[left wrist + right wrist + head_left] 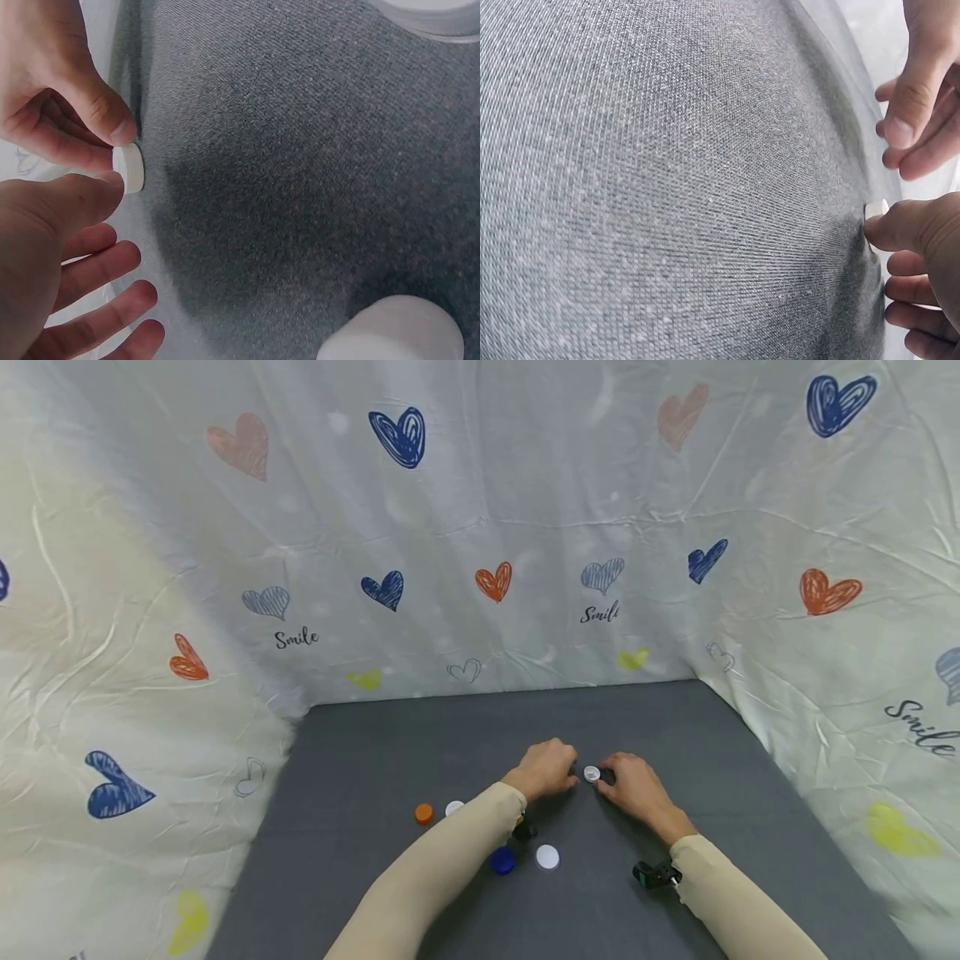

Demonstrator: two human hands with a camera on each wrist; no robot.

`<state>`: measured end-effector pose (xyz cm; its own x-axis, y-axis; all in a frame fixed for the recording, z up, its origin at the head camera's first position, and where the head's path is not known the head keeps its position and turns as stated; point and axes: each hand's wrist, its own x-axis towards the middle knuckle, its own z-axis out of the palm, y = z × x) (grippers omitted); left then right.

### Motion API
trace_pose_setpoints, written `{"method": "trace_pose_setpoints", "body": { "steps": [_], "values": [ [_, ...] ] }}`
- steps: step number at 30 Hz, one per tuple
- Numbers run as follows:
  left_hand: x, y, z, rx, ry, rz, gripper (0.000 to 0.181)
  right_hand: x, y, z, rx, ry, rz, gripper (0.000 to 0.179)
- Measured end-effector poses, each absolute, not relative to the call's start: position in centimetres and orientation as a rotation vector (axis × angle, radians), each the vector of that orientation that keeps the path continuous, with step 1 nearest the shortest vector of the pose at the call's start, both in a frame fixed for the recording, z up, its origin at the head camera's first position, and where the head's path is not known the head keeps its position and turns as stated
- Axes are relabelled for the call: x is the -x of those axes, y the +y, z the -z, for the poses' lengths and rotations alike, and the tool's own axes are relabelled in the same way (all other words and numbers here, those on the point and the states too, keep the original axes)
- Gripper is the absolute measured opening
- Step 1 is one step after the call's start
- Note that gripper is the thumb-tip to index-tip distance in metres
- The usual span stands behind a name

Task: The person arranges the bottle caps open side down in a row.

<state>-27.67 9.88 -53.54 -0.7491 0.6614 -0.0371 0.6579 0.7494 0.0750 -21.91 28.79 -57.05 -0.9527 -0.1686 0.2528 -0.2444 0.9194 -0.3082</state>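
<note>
A small white bottle cap (592,773) stands on the dark grey table between the two hands. My right hand (637,785) pinches it between thumb and fingers; the right wrist view shows the right thumb (896,223) against the cap's side (874,212). To the left of the cap is my left hand (547,768), its fingers loosely bent and holding nothing. In the left wrist view the left thumb tip overlaps the edge of the cap (132,168), while the other left fingers (120,277) are spread below it.
Nearer the body lie an orange cap (423,813), a white cap (453,808) partly behind the left sleeve, a blue cap (502,860) and another white cap (547,857). Grey cloth covers the table (390,752). A white curtain printed with hearts (450,527) surrounds its back and sides.
</note>
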Motion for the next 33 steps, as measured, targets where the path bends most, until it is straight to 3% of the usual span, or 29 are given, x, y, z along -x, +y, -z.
{"method": "trace_pose_setpoints", "body": {
  "steps": [23,33],
  "values": [
    [28.3,11.8,54.9,-1.081,2.894,-0.061,0.008,21.8,28.1,57.2,-0.369,-2.827,-0.520,0.022],
    [27.9,11.8,55.2,-1.120,2.915,-0.087,0.011,21.5,28.0,57.1,-0.375,-2.822,-0.535,0.021]
  ]
}}
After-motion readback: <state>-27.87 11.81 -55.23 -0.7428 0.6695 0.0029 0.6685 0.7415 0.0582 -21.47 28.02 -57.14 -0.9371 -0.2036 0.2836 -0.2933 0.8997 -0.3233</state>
